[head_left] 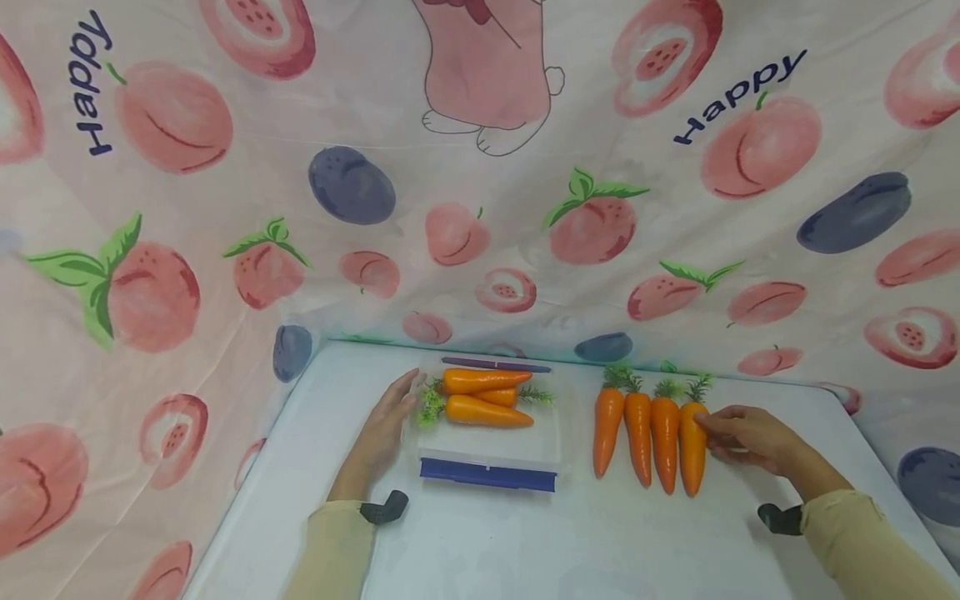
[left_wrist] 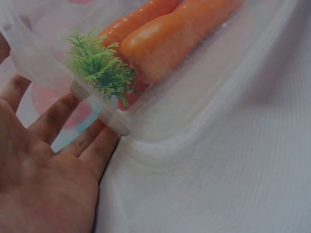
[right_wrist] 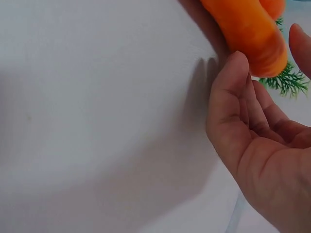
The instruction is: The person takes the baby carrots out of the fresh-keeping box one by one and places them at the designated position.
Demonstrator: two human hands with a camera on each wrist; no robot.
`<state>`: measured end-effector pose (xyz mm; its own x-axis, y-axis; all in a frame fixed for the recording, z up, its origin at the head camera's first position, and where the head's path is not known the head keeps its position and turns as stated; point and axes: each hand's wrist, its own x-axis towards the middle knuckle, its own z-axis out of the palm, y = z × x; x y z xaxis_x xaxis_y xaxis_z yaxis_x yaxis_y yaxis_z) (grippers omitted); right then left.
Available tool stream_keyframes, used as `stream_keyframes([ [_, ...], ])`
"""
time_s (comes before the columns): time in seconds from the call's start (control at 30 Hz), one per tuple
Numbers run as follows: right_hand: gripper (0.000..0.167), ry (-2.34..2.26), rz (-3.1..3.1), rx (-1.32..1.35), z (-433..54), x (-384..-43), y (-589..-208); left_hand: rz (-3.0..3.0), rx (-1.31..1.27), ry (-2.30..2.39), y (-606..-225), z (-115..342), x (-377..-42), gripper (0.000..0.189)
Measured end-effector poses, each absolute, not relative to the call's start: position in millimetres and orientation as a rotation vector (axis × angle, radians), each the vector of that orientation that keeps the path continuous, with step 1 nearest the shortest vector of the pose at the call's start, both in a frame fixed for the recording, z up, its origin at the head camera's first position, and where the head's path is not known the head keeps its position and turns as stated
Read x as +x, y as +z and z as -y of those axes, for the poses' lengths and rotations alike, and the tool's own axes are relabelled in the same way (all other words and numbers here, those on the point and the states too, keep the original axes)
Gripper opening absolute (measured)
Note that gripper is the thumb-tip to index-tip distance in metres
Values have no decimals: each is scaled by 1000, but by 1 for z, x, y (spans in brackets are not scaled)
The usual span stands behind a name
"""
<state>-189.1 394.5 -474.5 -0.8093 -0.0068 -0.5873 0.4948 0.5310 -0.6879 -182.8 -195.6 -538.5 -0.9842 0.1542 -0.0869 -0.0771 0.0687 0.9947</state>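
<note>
A clear plastic box (head_left: 487, 457) with blue latch flaps stands left of the table's middle, and three orange carrots (head_left: 489, 412) with green tops lie in it. My left hand (head_left: 386, 421) rests against the box's left wall, its fingers extended along the plastic, as the left wrist view shows. Right of the box, several carrots (head_left: 664, 442) lie side by side, leafy ends away from me. At the rightmost carrot (head_left: 694, 450) is my right hand (head_left: 753, 437). Its fingertips meet the carrot near the leafy end; in the right wrist view the thumb (right_wrist: 300, 46) stands apart from it.
A white table (head_left: 600, 542) carries everything. Behind it and at its sides hangs a pale cloth (head_left: 525, 183) printed with fruit. Black straps (head_left: 780, 518) sit at both wrists, by the beige sleeves (head_left: 870, 542).
</note>
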Motion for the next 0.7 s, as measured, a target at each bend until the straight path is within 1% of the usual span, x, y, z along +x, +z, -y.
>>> stream_keyframes([
  [0.33,79,-1174,-2317,438,-397,-195,-457,-2192,80,2005,-537,196,-184,51],
  [0.7,79,-1065,-2464,252,-382,-199,-446,-2147,89,2048,-542,195,-185,51],
])
